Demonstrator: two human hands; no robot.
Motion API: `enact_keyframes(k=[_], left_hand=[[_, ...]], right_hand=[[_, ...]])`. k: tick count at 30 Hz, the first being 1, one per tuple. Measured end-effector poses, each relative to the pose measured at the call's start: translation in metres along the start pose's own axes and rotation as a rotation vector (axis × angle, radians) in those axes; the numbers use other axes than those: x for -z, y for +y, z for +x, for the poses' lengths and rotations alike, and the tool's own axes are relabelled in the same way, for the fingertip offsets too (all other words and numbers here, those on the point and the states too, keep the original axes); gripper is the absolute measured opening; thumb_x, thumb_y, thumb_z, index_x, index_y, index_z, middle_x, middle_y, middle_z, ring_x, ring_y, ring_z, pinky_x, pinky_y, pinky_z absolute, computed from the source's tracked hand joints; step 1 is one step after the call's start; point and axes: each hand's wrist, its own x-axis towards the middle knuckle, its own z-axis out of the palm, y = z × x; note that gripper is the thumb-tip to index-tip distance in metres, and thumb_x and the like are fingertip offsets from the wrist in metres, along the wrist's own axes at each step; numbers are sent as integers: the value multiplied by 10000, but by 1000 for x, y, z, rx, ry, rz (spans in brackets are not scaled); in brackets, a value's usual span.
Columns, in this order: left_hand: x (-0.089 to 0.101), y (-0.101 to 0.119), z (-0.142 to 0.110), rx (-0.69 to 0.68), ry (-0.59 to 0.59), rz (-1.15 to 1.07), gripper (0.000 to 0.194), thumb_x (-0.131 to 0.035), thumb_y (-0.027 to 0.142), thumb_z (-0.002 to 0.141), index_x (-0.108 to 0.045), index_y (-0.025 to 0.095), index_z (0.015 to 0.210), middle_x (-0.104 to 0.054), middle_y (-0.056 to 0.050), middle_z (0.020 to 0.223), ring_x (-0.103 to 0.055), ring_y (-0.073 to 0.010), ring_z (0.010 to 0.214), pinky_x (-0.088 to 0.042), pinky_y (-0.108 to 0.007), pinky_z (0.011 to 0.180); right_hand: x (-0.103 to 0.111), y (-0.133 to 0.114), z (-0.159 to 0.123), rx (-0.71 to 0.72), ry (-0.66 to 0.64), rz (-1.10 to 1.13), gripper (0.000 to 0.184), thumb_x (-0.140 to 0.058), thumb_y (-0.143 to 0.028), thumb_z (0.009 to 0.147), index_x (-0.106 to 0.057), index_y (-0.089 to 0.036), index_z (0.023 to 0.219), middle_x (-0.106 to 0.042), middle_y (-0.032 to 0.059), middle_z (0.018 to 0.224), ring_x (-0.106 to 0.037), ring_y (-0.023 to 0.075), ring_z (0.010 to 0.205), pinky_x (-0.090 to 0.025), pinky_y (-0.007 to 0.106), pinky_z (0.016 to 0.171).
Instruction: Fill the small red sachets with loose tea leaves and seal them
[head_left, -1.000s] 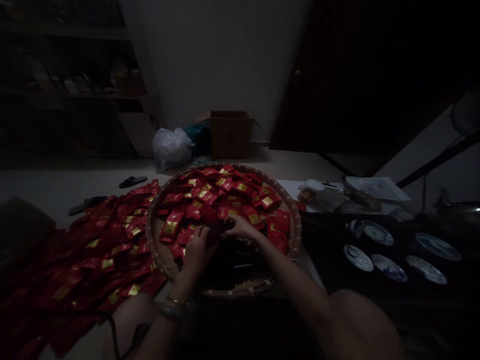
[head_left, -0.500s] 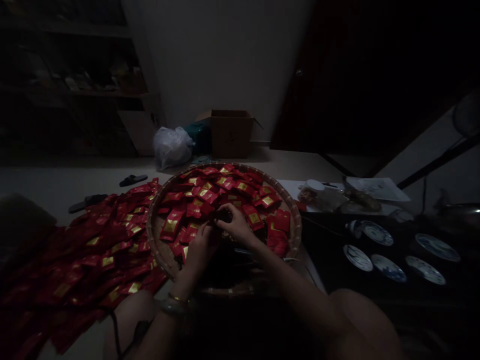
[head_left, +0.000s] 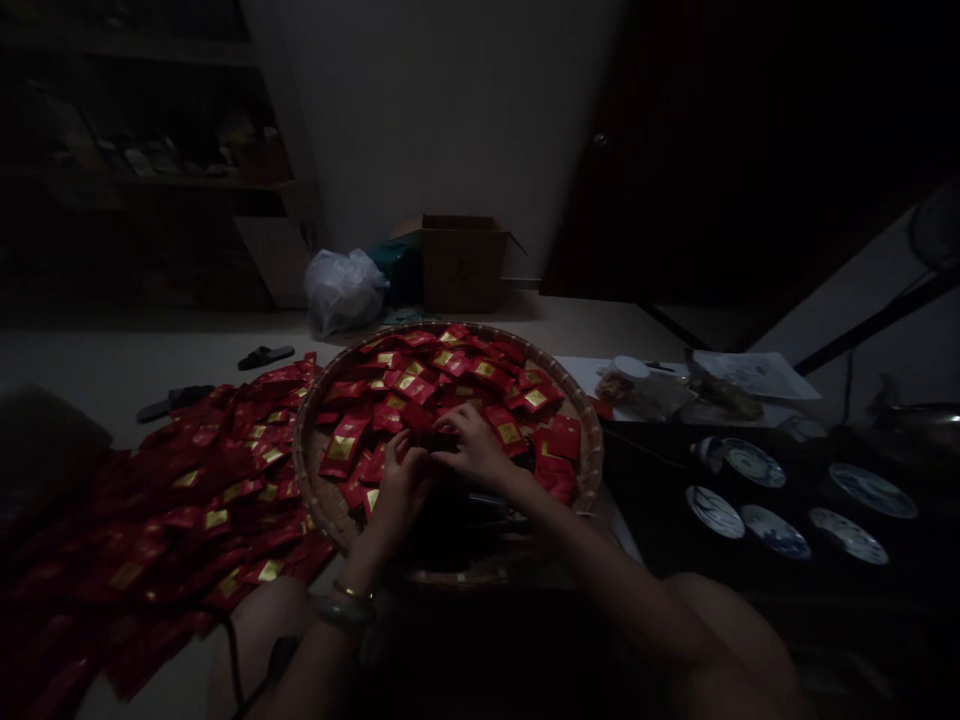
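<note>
A wide round woven tray (head_left: 307,495) in front of me holds many red packets with gold labels. Over its middle, my left hand (head_left: 403,485) and my right hand (head_left: 474,447) meet with bent fingers. Between their fingertips is a darker red packet (head_left: 417,418), gripped by both hands at its near edge. Shadow hides part of the fingers and whatever lies just below them. A dark area with a thin, pale, straight object (head_left: 487,502) is under my right wrist.
A large heap of red packets (head_left: 217,520) covers the floor at left, near dark slippers (head_left: 265,357). Blue-and-white dishes (head_left: 776,532) stand on a dark table at right. A cardboard box (head_left: 463,265) and a white plastic bag (head_left: 345,290) sit by the wall.
My fingers have lifted and spread a little, and the dark red packet now shows beyond the fingertips. My left hand has turned slightly. The tray and its packets stay put.
</note>
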Motion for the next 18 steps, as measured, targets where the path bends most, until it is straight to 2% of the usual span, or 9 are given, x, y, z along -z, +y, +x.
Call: enact_keyframes(k=[4, 8, 11, 14, 16, 18], left_hand=[[0, 1, -1, 23, -30, 6, 233, -574, 42, 735, -530, 196, 904, -298, -92, 1301, -433, -272, 1216, -420, -483, 1002], [-1, 4, 0, -1, -44, 43, 183, -580, 47, 736, -559, 198, 837, -329, -65, 1292, -441, -256, 1210, -414, -467, 1017], [1, 6, 1, -56, -32, 44, 162, -570, 84, 769, -566, 205, 876, -348, -67, 1281, -472, -235, 1176, -431, -446, 1003], [5, 10, 3, -92, -45, 57, 161, -531, 130, 808, -537, 199, 953, -379, -94, 1256, -506, -221, 1124, -451, -436, 976], [8, 14, 3, -94, -80, 108, 168, -528, 118, 782, -525, 182, 937, -389, -119, 1256, -506, -236, 1119, -459, -429, 959], [11, 18, 2, -65, -109, 172, 230, -550, 87, 709, -525, 175, 921, -391, -134, 1278, -509, -258, 1110, -479, -419, 922]], right_hand=[[4, -4, 2, 39, -188, -58, 136, -591, -121, 774, -682, -171, 862, -640, 50, 881, -593, 158, 826, -442, 266, 748], [4, -11, 11, 44, -408, -205, 243, -504, -68, 784, -707, -178, 860, -693, 57, 823, -611, 171, 769, -420, 257, 705], [2, -9, 18, 63, -474, -162, 294, -491, -78, 779, -690, -199, 959, -701, 49, 887, -619, 181, 827, -432, 266, 747], [0, 6, 21, 78, -420, 61, 417, -444, -68, 787, -597, -204, 1150, -665, 46, 1069, -605, 165, 955, -443, 270, 825], [-1, 24, 18, -27, -280, 134, 466, -389, -53, 790, -540, -176, 1214, -646, 64, 1100, -601, 155, 972, -455, 276, 833], [-3, 45, 11, -179, -200, 60, 460, -388, -62, 786, -537, -156, 1211, -646, 84, 1074, -605, 169, 957, -461, 299, 831]])
